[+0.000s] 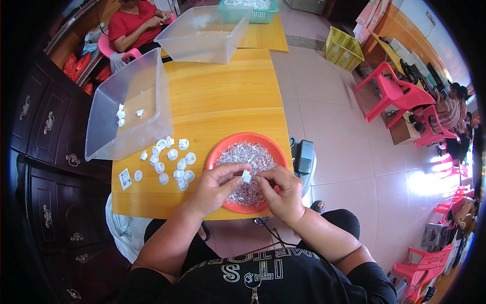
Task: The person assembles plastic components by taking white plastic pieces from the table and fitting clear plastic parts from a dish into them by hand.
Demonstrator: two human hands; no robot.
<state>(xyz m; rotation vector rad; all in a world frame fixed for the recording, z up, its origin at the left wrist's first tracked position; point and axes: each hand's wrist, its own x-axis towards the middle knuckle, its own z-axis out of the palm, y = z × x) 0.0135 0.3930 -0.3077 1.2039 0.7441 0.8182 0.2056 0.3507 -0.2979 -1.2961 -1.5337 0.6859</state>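
Note:
Above a red-orange round tray [214, 153], both my hands meet in front of me. My left hand [216, 186] pinches a small white plastic fitting [246, 176] between thumb and fingers. Close against its right side, my right hand [281, 188] has thumb and fingertips pressed together; whether a tiny part is between them I cannot make out. The tray holds a heap of small clear, shiny pieces [248, 153]. Left of the tray, several round white plastic fittings [178, 174] lie loose on the yellow wooden table [223, 86].
A clear plastic bin [163, 96] with a few white fittings stands at the table's left. Another clear bin [202, 43] and a green basket [266, 15] are farther back. A person in red [132, 25] sits far left. Pink chairs [392, 91] and a yellow crate [344, 49] stand right.

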